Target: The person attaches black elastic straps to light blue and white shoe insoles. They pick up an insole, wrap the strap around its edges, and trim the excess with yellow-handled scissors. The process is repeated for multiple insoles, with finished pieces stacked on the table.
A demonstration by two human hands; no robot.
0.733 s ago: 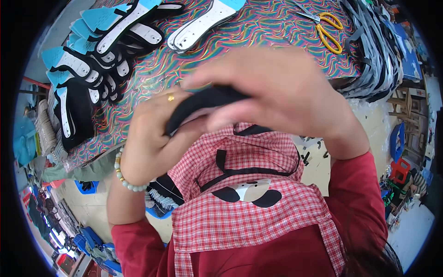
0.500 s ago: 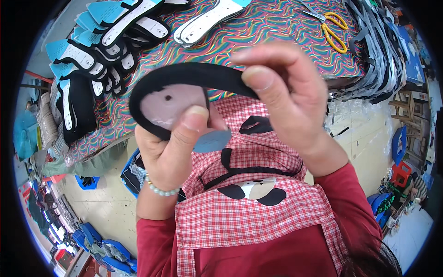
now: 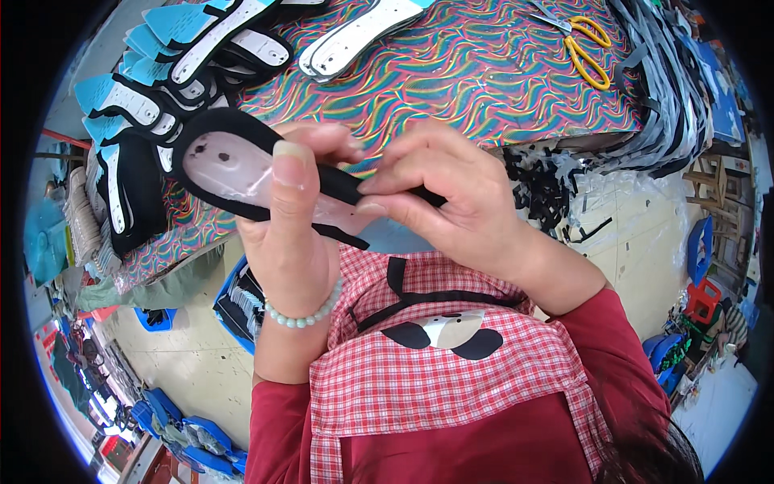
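A shoe insole (image 3: 242,171) with a pale pinkish-white face and a blue toe end is up in front of my chest, tilted, its heel end pointing left. Black fabric edging (image 3: 222,121) runs round the heel and along the side. My left hand (image 3: 290,218) grips the insole round its middle, thumb on the pale face and fingers behind. My right hand (image 3: 451,194) is closed, pinching the black edging at the insole's side near the blue end. Part of the toe end is hidden behind my right fingers.
A table with a wavy multicoloured cover (image 3: 451,89) lies ahead. On it are several edged insoles (image 3: 133,105) at left, a small stack of plain white insoles (image 3: 355,40), and yellow-handled scissors (image 3: 587,50). Black and grey strips (image 3: 673,89) hang at the right edge.
The insole has turned and straightened, its heel moving up and left. My right hand has come down and left, from the drawn-out edging to the insole's side.
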